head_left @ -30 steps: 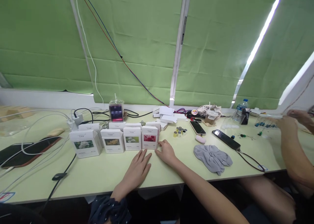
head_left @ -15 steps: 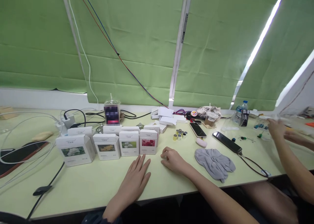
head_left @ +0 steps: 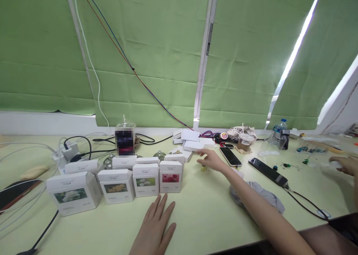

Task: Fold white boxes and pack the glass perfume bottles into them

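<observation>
My left hand [head_left: 156, 227] lies flat on the table with its fingers spread, just in front of the boxes and touching none that I can make out. Stretched forward, my right hand [head_left: 210, 160] hovers with fingers apart and nothing visible in them. Below it a small gold cap [head_left: 203, 168] shows; the hand and forearm hide the other small caps. Several white boxes with flower pictures stand in two rows, among them a box with red flowers [head_left: 170, 184], a box with white flowers [head_left: 145, 189] and a box with orange-yellow flowers [head_left: 116, 195]. Rounded glass bottles [head_left: 159, 155] peek out behind them.
White flat boxes [head_left: 191, 136] are piled at the back. To the right are a phone [head_left: 229, 156], a second phone [head_left: 268, 172] with a strap, a grey cloth [head_left: 270, 197] and a drink cup [head_left: 246, 141]. A co-worker's hand [head_left: 345, 165] is at the far right. Cables run left.
My right hand has moved forward from the tabletop to above the small caps, its fingers extending. My left hand stays flat. The view has shifted slightly, and the co-worker's hand has moved.
</observation>
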The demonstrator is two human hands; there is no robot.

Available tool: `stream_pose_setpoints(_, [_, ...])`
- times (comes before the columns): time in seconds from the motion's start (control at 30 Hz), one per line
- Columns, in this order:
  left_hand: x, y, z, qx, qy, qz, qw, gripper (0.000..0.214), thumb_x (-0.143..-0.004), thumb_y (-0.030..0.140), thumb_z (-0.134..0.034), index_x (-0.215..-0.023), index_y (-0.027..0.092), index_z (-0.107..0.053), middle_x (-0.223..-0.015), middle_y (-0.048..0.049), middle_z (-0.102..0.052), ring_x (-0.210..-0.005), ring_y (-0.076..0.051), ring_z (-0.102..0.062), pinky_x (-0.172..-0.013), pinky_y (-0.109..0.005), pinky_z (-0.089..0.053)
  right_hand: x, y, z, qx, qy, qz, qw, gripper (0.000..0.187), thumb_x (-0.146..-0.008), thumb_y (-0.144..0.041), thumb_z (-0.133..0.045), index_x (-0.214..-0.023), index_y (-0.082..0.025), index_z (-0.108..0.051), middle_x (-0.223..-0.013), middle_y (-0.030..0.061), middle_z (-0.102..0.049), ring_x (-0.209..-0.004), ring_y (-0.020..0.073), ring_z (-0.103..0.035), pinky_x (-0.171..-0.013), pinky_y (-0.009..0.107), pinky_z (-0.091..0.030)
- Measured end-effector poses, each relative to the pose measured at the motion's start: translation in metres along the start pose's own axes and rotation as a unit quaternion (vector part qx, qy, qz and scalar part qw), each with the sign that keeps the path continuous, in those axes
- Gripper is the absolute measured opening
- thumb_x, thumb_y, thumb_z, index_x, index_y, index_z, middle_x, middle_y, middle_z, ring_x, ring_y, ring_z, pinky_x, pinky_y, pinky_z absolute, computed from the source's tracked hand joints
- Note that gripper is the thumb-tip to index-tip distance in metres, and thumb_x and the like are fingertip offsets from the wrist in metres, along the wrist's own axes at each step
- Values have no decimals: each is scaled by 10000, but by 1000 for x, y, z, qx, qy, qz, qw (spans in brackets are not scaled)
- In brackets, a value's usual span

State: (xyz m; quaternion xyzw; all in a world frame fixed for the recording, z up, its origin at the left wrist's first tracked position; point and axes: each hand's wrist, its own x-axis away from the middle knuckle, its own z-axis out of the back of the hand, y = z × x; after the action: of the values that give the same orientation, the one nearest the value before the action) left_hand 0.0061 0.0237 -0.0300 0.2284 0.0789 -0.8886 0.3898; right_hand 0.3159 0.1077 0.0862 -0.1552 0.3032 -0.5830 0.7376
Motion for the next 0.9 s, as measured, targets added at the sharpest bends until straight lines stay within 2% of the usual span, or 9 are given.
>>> stream_pose_setpoints(0.07, [1,-2,-2,-1,11,-10,1000,478,-885,403,-494,-1357,330,-463,-1458,-46,-422,-1308,-315,-436,-961,-447,-493,-26,13,5,126,24,-33,991,532,-779,-219,-627,-1291,-181,-488,-1293,117,-538,-1181,232,-496,-949,352,-425])
stream_pose_setpoints(0.1, [2,-3,-4,-2,18,-15,1000,487,-882,397,-501,-1362,331,-455,-1460,-44,-419,-1309,-315,-435,-957,-438,-496,-37,19,5,181,4,-53,982,625,-770,-231,-638,-1352,-193,-414,-1357,124,-474,-1252,249,-425,-989,371,-388])
stream_pose_setpoints(0.23, [3,-7,-9,-22,53,-40,998,496,-872,387,-515,-1360,320,-460,-1450,-56,-434,-1291,-317,-457,-928,-415,-513,-75,34,-4,224,-52,-101,968,817,-688,-202,-690,-1412,-196,-311,-1415,179,-373,-1299,357,-331,-973,477,-364])
stream_pose_setpoints(0.4, [4,-10,-15,-57,82,-72,992,492,-857,409,-534,-1337,312,-486,-1405,-73,-495,-1235,-312,-517,-895,-394,-524,-105,37,-24,247,-111,-134,953,889,-630,-178,-708,-1403,-275,-281,-1408,165,-360,-1296,383,-319,-957,536,-341])
stream_pose_setpoints(0.53, [6,-15,-26,-62,90,-72,991,508,-835,425,-557,-1328,319,-494,-1393,-67,-511,-1220,-315,-527,-900,-387,-514,-119,37,-31,254,-130,-146,947,896,-588,-230,-752,-1361,-286,-302,-1339,158,-417,-1262,376,-360,-953,536,-334])
stream_pose_setpoints(0.7, [10,-20,-39,-36,72,-62,995,515,-825,451,-556,-1323,332,-500,-1390,-81,-511,-1209,-354,-526,-890,-436,-511,-126,38,-32,253,-133,-151,946,857,-578,-258,-769,-1312,-278,-327,-1287,156,-456,-1225,363,-410,-929,525,-356])
stream_pose_setpoints(0.9, [10,-18,-33,4,45,-44,998,501,-846,440,-539,-1336,351,-483,-1421,-64,-474,-1248,-351,-494,-932,-441,-495,-125,41,-29,247,-120,-145,951,826,-588,-272,-781,-1287,-268,-342,-1223,158,-498,-1168,364,-474,-903,522,-368])
